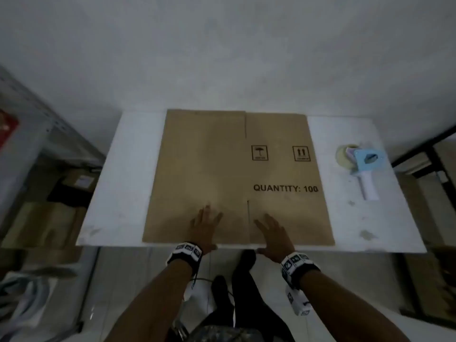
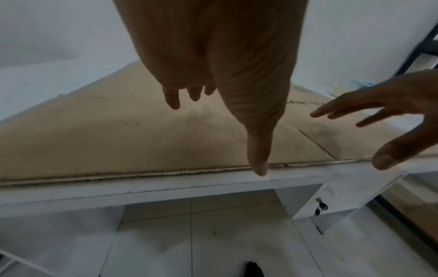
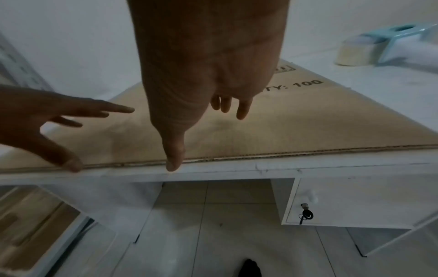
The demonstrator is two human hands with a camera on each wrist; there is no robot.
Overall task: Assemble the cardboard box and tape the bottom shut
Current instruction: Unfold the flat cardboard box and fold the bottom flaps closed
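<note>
A flattened brown cardboard box (image 1: 222,174) printed "QUANTITY: 100" lies flat on the white table (image 1: 118,193), its near edge along the table's front edge. My left hand (image 1: 204,225) hovers over the box's near middle with fingers straight and spread, its thumb (image 2: 258,155) pointing down at the cardboard's near edge. My right hand (image 1: 274,235) is just to the right of it, also spread, thumb (image 3: 174,157) at the same edge. Neither hand holds anything. A blue and white tape dispenser (image 1: 362,166) with a roll of tape lies on the table right of the box.
A white wall stands behind the table. A metal shelf (image 1: 37,134) and stacked cardboard (image 1: 42,225) are on the left, a dark-framed rack (image 1: 434,154) on the right. Under the tabletop on the right sits a locked drawer with a key (image 3: 305,215).
</note>
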